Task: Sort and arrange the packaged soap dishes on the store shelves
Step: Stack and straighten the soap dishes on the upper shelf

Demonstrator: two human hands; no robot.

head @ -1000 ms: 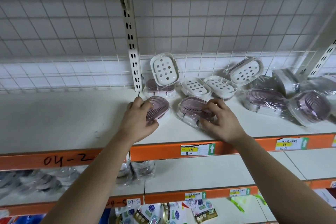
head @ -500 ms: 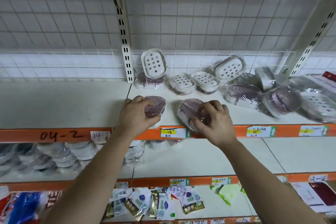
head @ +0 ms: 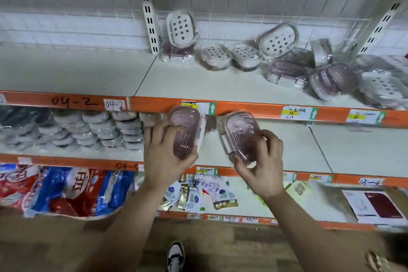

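Two wrapped soap dishes are off the shelf and in the air, just beside each other in front of the orange rail (head: 254, 109). The left purple dish (head: 186, 132) stands almost upright, with the left hand (head: 164, 157) curled round its lower end. The right purple dish (head: 241, 137) leans toward 11 o'clock, and the right hand (head: 262, 168) grips it from 5 o'clock with its fingers wrapped round the rim.

Up at 12 o'clock on the top shelf (head: 198, 86), white soap dishes (head: 216, 56) line the back. One white dish (head: 181, 28) is propped on edge by the upright. At 2 o'clock, more purple dishes (head: 289, 72) lie jumbled in their wrap.

Out at 9 o'clock, round packs (head: 88, 128) are stacked on the middle shelf. Red and blue bags (head: 61, 187) sit at 8 o'clock. Straight down at 6, loose sachets (head: 198, 194), and a shoe (head: 175, 256) on the floor.
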